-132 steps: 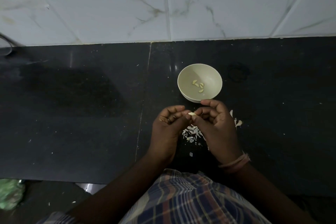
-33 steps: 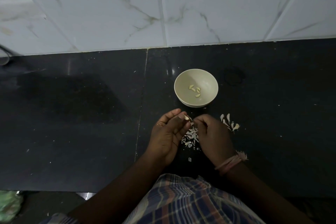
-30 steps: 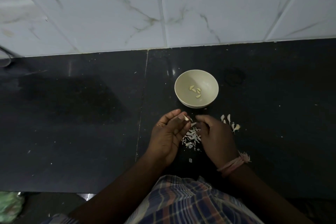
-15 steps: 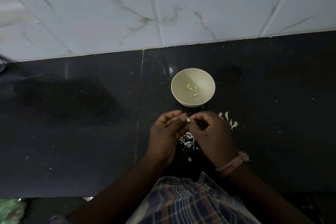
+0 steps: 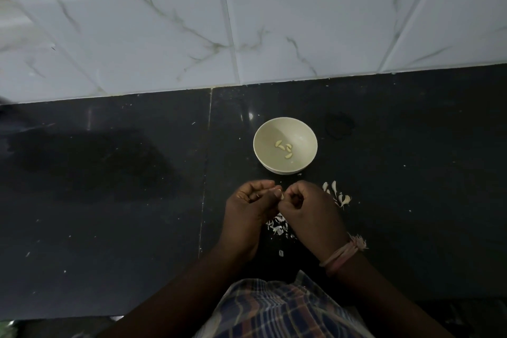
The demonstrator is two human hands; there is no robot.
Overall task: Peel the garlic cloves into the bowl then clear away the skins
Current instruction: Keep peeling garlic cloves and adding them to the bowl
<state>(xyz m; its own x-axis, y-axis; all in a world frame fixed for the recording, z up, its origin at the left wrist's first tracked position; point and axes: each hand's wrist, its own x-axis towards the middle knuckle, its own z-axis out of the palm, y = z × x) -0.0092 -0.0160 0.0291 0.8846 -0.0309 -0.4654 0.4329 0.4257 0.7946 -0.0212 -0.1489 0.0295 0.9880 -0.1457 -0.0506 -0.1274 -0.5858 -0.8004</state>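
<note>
A dark surface [image 5: 109,200] runs below a white marbled tile wall [image 5: 247,22]. The cream bowl [image 5: 301,134] holds four peeled cloves [image 5: 284,147]. At the bowl's 6 o'clock, the left hand [image 5: 251,210] pinches a garlic clove [image 5: 281,195]; the right hand [image 5: 310,210], fingers curled, picks at it. Loose skins [image 5: 278,226] lie beneath the hands, and unpeeled cloves [image 5: 338,195] lie at the bowl's 4 o'clock.
</note>
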